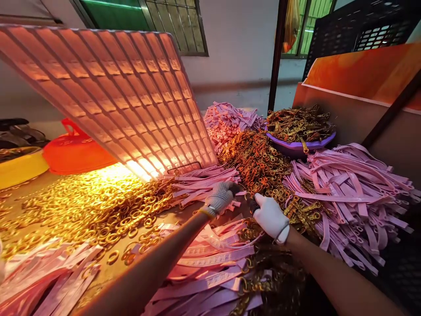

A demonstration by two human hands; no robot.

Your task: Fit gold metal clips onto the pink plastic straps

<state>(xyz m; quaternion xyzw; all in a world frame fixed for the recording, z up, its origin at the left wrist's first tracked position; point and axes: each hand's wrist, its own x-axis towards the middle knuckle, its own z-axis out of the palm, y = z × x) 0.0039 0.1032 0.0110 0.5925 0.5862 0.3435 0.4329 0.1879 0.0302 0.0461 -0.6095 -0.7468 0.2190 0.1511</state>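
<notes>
Nearest you, a bundle of pink straps [210,267] is lying under your forearms, with gold clips [259,285] bunching at its right end; more straps [49,272] are lying at the lower left of the table [105,274].

Just beyond, your gloved hands are working close together. Your left hand [221,196] is curling, its dark fingertips pointing right, and a strap end [242,193] is showing just past them; whether you are pinching it, I cannot tell. Your right hand [271,217] is facing it, fingers bending and thumb lying on top; its grip is hiding from view too. You are probably handling one strap's end, perhaps with a clip, and the next move is likely calling for steady fingertips meeting in that narrow gap.

To the left, loose gold rings [125,219] are spreading across the table, while a strap pile [348,184] is spilling at the right. Farther off, a clip heap [259,162] is rising before you, a ribbed panel [141,96] is leaning over the rings, and a purple bowl [317,144] is holding more clips.
</notes>
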